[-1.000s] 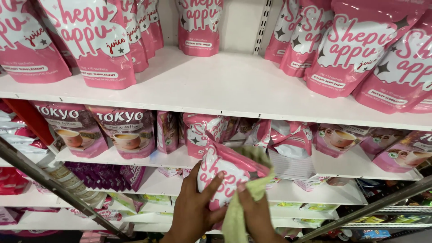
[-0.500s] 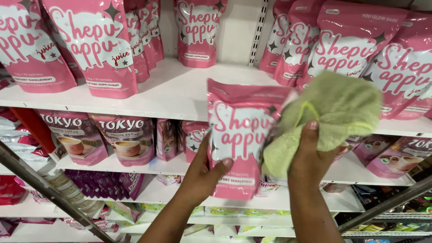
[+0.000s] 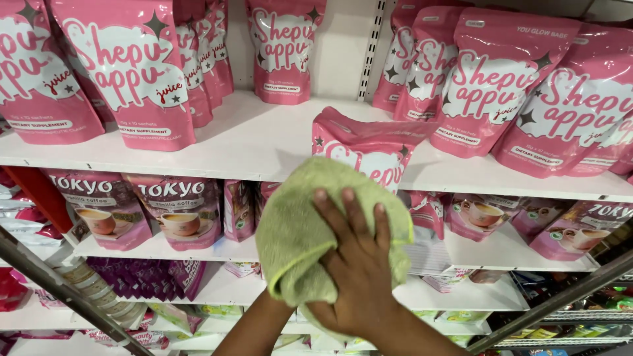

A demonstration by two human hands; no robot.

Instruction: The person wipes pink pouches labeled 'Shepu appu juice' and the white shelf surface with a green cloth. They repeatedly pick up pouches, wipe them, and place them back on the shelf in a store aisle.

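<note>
Right hand (image 3: 353,264) nearest the camera, fingers spread flat, palm pressing a light green cloth (image 3: 310,244) against the front of a pink pouch (image 3: 369,148); the hand is open on the cloth rather than closed around it. Left hand: only its forearm (image 3: 247,329) shows, rising behind the cloth, and the hand itself is hidden, so cannot tell whether it grips the pouch, though it probably supports it from behind. The pouch sits just behind the cloth, its sealed top edge poking out above and reaching in front of the white shelf (image 3: 264,142). On that shelf, left of the pouch, stand more pink pouches (image 3: 125,72); right of it, another leaning group (image 3: 501,79); one further back near the slotted upright (image 3: 283,49). Below the pouch, the next shelf carries pouches with a coffee-cup picture (image 3: 181,211), and lower shelves hold purple (image 3: 151,273) and green packs, too small to detail. A grey metal rail (image 3: 66,290) crosses diagonally lower left of the pouch, another lower right. Risks, as judgement: the pouch is held in mid-air, so a hard push from the flat hand could slip it out of the hidden grip and drop it; the cloth is only pinned by the palm and could slide off; a wide sweep could knock over the leaning pouches to the right.
</note>
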